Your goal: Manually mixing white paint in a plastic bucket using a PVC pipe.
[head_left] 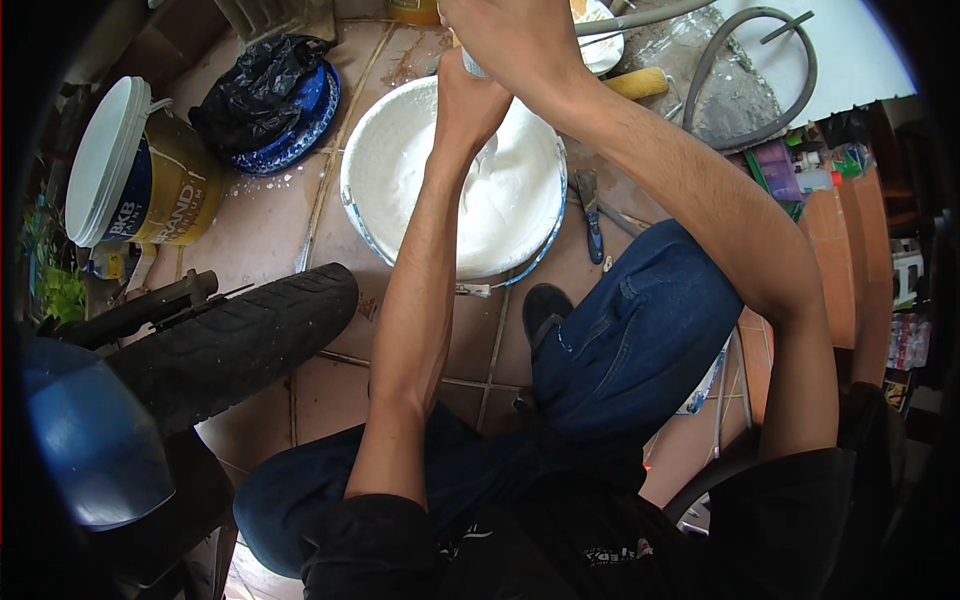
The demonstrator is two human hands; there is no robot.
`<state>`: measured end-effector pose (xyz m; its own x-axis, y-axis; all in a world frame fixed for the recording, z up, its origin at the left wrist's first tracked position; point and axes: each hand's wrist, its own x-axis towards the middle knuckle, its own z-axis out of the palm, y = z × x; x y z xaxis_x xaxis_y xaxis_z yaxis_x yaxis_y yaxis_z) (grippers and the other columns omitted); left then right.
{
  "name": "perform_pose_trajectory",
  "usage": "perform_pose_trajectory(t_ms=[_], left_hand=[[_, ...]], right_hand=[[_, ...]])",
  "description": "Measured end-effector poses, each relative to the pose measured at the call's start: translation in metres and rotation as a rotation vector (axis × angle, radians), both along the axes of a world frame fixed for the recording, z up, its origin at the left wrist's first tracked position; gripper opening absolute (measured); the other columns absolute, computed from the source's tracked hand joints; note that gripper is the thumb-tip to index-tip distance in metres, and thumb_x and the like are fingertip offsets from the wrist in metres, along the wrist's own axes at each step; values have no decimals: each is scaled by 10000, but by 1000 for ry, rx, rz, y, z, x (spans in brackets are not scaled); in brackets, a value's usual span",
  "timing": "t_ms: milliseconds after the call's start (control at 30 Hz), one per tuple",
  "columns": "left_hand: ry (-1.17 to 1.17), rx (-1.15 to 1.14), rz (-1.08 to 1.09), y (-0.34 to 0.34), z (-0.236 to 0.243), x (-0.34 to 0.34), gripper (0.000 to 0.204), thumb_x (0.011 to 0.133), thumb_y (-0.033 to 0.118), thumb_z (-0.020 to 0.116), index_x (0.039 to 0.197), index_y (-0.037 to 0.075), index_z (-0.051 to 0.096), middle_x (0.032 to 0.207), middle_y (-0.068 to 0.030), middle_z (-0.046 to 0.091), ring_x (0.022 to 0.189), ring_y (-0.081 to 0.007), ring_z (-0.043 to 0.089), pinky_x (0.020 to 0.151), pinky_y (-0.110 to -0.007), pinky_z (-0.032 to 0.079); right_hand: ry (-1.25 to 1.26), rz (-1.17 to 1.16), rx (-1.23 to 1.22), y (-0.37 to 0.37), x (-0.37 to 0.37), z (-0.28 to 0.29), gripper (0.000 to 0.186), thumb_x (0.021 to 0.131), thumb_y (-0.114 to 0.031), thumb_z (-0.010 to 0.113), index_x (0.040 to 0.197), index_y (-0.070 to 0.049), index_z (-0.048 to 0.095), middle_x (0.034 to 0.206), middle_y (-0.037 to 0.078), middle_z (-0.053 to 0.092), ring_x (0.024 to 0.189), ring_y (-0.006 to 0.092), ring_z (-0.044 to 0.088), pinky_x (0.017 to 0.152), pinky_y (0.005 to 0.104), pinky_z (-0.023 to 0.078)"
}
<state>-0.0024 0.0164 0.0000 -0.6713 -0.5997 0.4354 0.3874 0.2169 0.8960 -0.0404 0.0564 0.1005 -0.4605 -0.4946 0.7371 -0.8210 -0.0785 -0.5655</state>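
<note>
A tyre (245, 335) and scraper (592, 215) flank the bucket (362, 170) of white mixture (510, 225); left hand (470, 100) and right hand (515, 38) grip a mostly hidden tool (473, 66), long axis steeply downward.

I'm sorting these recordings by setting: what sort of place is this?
Possibly a home patio or garage: a motorcycle tyre shows above floor tiles, near a bucket of thick white mixture and a blue-handled scraper.

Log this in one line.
left grip: closed, item mostly hidden | right grip: adjacent, partly cropped | bucket: white mix inside | scraper: beside bucket
</note>
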Motion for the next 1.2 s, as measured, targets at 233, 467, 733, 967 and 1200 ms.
perform_pose_trajectory(t_ms=[233,467,733,967,1200], left_hand=[[132,-66,27,-10,6,-4,300,813,189,819,965,-45,710,878,-133,770,853,-206,726,749,-350,550],[228,-29,34,-10,4,-4,280,831,175,798,966,-57,716,879,-142,766,851,-204,724,760,-351,546],[-131,54,-90,9,10,-9,328,812,196,708,1006,-69,705,857,-162,747,799,-225,702,751,-375,533],[-482,43,-250,-14,6,2,347,797,217,691,967,-86,685,788,-184,720,707,-257,681,692,-411,523],[-180,-149,23,-19,14,3,278,824,183,682,925,-74,718,781,-224,725,727,-282,708,720,-416,533]], right_hand=[[101,54,12,-1,-2,-3,308,987,-311,690,930,-13,743,616,112,665,536,193,660,524,333,521],[-105,171,-135,2,14,17,269,966,-186,683,874,57,614,635,99,601,563,155,597,514,350,468],[-301,64,-36,14,-4,26,282,957,-183,686,818,52,616,618,103,604,550,177,599,523,359,477],[-548,-65,18,16,1,29,318,946,-197,689,737,39,648,628,84,632,558,153,611,506,339,456],[-487,18,-171,11,7,29,290,965,-208,696,831,47,671,617,53,621,553,123,588,510,319,443]])
